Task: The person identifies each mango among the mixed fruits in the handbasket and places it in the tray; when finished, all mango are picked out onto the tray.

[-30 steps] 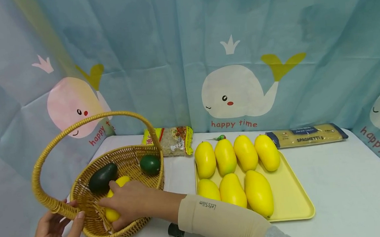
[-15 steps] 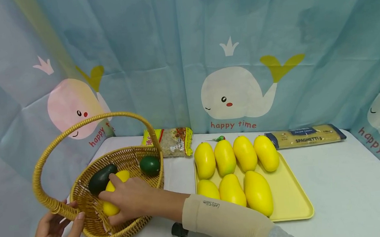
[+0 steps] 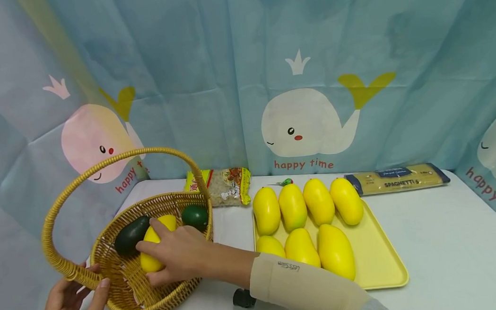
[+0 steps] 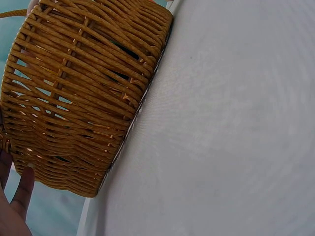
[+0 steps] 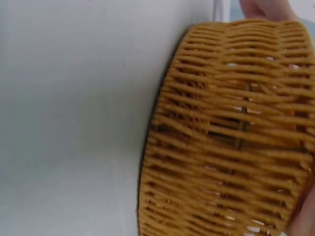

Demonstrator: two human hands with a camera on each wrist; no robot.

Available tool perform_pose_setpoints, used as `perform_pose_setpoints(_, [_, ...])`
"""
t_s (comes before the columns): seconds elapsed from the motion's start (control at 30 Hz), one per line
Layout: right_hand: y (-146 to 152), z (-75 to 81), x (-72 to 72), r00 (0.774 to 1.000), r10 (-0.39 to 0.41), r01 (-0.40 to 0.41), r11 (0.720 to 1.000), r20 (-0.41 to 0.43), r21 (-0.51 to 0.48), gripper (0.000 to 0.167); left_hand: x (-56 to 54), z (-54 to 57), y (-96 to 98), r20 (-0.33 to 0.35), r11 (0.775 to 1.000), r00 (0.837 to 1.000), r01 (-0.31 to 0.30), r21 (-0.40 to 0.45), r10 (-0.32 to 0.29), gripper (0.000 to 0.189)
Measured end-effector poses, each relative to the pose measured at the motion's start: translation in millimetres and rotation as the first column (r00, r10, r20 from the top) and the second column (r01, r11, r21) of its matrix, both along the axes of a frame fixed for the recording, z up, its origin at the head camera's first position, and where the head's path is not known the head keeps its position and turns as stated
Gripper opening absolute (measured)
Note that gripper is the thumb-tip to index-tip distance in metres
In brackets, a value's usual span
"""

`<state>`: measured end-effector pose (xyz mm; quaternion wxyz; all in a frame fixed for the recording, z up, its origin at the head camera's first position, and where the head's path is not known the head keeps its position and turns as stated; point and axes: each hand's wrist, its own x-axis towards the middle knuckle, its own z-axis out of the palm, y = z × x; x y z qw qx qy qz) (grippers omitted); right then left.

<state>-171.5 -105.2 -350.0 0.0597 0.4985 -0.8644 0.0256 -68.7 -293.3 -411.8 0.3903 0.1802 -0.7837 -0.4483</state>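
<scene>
A wicker basket (image 3: 148,309) stands at the left in the head view, its tall hoop handle (image 3: 116,158) upright. My left hand (image 3: 71,303) grips the basket at the handle's near base, thumb over the rim. Inside, my right hand (image 3: 181,254) holds a yellow mango (image 3: 151,261), fingers and thumb around it. Close beside the mango lies a dark green avocado (image 3: 131,235); a rounder green fruit (image 3: 195,217) rests at the far right inside. Both wrist views are mostly filled by the basket's woven wall (image 4: 78,98).
Right of the basket, a yellow tray (image 3: 384,260) bears several mangoes (image 3: 335,251). Behind stand a bag of dry food (image 3: 230,187), a spaghetti pack (image 3: 398,179) and a small green-and-red item (image 3: 288,181). A whale-print curtain (image 3: 209,81) closes off the back.
My right hand has shifted right and slightly away inside the basket, carrying the mango with it, toward the rounder green fruit. My left hand keeps its grip on the basket.
</scene>
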Motion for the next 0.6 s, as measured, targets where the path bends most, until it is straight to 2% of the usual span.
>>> perform_pose_setpoints(0.3, [21.9, 3.8, -0.4, 0.998, 0.049, -0.051, 0.997, -0.047, -0.052, 0.057, 0.8, -0.8, -1.6, 0.004, 1.0, 1.0, 0.003, 0.006, -0.003, 0.047])
perform_pose_setpoints(0.5, [39.0, 7.5, 4.2, 0.991, 0.101, -0.112, 0.986, -0.093, -0.12, 0.056, -0.7, -0.3, -1.6, 0.014, 1.0, 1.0, -0.01, 0.016, 0.01, 0.048])
perform_pose_setpoints(0.6, [48.7, 9.7, 7.6, 0.987, 0.13, -0.143, 0.977, -0.09, -0.156, 0.056, -0.4, 0.3, -1.2, 0.0, 1.0, 1.0, 0.0, 0.006, 0.0, 0.048])
